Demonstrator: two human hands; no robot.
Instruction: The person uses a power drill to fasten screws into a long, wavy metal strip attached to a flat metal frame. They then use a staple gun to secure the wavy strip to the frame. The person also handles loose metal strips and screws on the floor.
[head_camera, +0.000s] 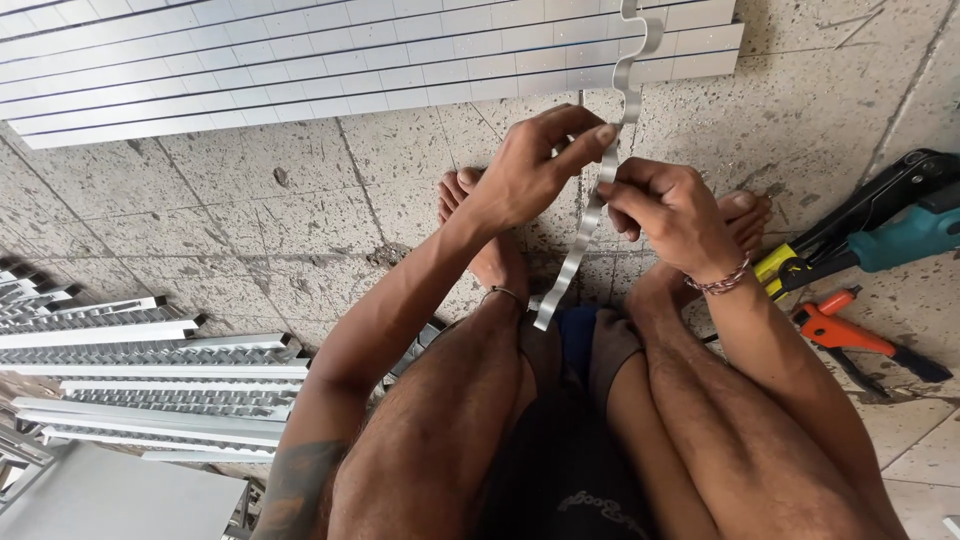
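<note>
Squatting on the speckled stone floor (300, 200), the person works over bare feet, knees filling the lower middle of the view. Left of the left hand (525, 170) and lower down lies a stack of notched metal channels (160, 370), silvery, laid side by side. Beyond both hands, toward the top, a broad sheet of pale slats (300, 60) rests flat on the floor. To the right of the right hand (670, 210) sit tools — a teal power drill (905, 232) beside a black tool with a yellow band (840, 240), and nearer the right forearm, orange-handled snips (850, 335).

The drill and black tool are cut off by the right edge; the channels run out of the frame at left. The right foot is mostly hidden behind the right hand, and the lower end of the strip overlaps the left ankle.

The wavy metal strip (585, 235) sits between the two hands, pinched by both: left fingers clenched on it just above, right fingers gripping just below. Its long axis runs steeply — upper end pointing away past the slats and out of the top edge, lower end slanting back toward the person's left shin.
</note>
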